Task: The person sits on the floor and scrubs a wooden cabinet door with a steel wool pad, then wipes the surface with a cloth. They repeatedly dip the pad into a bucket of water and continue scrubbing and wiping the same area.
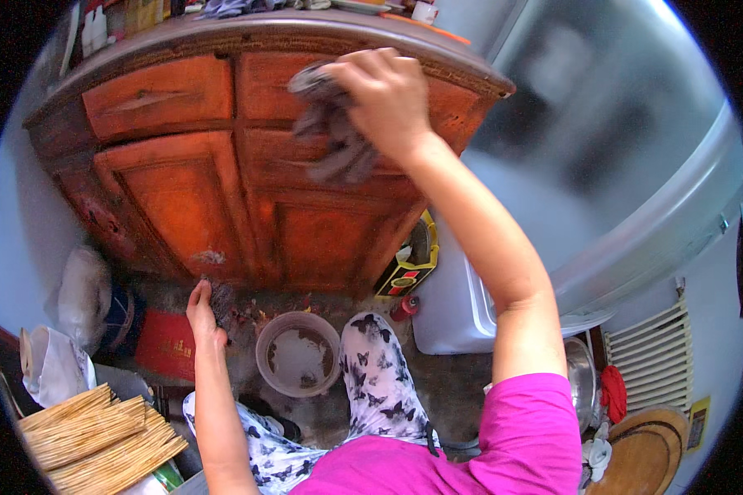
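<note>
A worn orange wooden cabinet (223, 165) stands on a grimy floor (446, 379), crowded by a white appliance (603, 148) at its right edge and bags at its left. The right hand (384, 99) clenches a dark grey cloth (334, 132) against the cabinet's upper right drawer front, the cloth hanging lengthwise downward. The left hand (201, 313) is low at the cabinet's bottom edge, fingers on a dark clump, its grip unclear; a round basin (298, 353) sits just beside it, leaving little free floor.

A round bucket (298, 354) with dirty water sits on the floor. Beside it is a red tin (166, 346). A bundle of thin sticks (99, 441) lies at the lower left, near a white plastic bag (54, 363). A big grey fridge (603, 148) stands at the right.
</note>
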Action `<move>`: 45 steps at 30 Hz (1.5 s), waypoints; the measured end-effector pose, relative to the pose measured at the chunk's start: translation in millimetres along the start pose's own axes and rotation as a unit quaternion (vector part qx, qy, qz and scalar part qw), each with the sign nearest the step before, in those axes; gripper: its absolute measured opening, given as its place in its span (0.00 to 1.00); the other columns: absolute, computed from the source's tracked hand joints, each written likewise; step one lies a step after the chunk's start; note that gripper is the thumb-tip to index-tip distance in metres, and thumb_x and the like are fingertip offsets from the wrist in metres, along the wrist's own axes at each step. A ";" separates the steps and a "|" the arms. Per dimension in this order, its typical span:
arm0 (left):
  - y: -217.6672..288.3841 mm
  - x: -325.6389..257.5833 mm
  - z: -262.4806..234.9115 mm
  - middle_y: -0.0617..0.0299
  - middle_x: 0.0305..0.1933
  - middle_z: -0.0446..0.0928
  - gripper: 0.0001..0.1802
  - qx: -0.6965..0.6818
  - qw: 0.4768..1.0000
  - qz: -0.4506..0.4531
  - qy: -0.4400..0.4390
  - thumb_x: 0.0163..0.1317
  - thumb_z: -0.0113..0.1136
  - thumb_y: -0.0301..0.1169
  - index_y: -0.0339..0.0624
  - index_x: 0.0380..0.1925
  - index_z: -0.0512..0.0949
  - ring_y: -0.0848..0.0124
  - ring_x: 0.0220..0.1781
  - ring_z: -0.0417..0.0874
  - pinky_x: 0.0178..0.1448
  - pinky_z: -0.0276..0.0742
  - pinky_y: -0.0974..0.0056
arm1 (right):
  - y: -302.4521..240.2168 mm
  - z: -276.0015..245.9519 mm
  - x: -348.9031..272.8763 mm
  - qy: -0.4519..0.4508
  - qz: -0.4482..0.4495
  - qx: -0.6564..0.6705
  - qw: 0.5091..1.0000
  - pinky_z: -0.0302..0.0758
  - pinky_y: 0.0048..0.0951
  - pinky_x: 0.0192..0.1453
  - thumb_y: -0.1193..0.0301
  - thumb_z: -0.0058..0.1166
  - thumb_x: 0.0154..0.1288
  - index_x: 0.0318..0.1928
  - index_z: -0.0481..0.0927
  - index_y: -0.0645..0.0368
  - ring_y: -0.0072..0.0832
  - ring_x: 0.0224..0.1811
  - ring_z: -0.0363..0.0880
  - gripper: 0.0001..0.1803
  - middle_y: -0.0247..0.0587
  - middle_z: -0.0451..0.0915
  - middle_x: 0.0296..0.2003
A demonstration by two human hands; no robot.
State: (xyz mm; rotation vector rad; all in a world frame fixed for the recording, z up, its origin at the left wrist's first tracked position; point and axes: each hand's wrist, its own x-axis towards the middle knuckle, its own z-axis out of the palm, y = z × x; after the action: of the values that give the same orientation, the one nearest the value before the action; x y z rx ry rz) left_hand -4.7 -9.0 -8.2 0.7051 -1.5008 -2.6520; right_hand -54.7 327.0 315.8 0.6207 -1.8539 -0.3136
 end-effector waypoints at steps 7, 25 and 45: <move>-20.7 12.2 3.5 0.61 0.56 0.79 0.20 0.005 1.000 -0.006 -0.025 0.67 0.62 0.37 0.41 0.56 0.77 0.66 0.54 0.80 0.57 0.77 0.59 | 77.9 -72.8 -111.3 -0.023 0.137 -0.032 0.990 0.75 0.40 0.51 0.85 0.60 0.40 0.47 0.82 0.44 0.42 0.47 0.75 0.29 0.37 0.76 0.45; -2.8 -16.5 28.1 0.59 0.51 0.81 0.15 -0.004 1.000 -0.026 -0.015 0.68 0.61 0.32 0.40 0.53 0.78 0.68 0.51 0.81 0.57 0.76 0.64 | -27.1 -10.2 -304.8 -0.152 0.329 0.102 0.927 0.68 0.47 0.60 0.84 0.57 0.38 0.49 0.78 0.53 0.50 0.55 0.69 0.31 0.48 0.72 0.49; -3.2 -33.7 58.2 0.60 0.50 0.82 0.15 0.010 0.999 -0.037 -0.016 0.68 0.61 0.31 0.40 0.53 0.78 0.67 0.51 0.83 0.55 0.79 0.63 | -82.6 25.6 -372.9 -0.091 0.461 0.102 0.877 0.63 0.44 0.64 0.84 0.56 0.45 0.53 0.73 0.56 0.50 0.56 0.67 0.30 0.52 0.67 0.50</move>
State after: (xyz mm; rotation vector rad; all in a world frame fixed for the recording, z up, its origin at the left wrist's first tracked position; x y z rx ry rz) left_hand 3.6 47.6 27.3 0.7380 -1.5405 -2.7183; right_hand 40.5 463.8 -28.9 -0.2163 -2.1590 0.4779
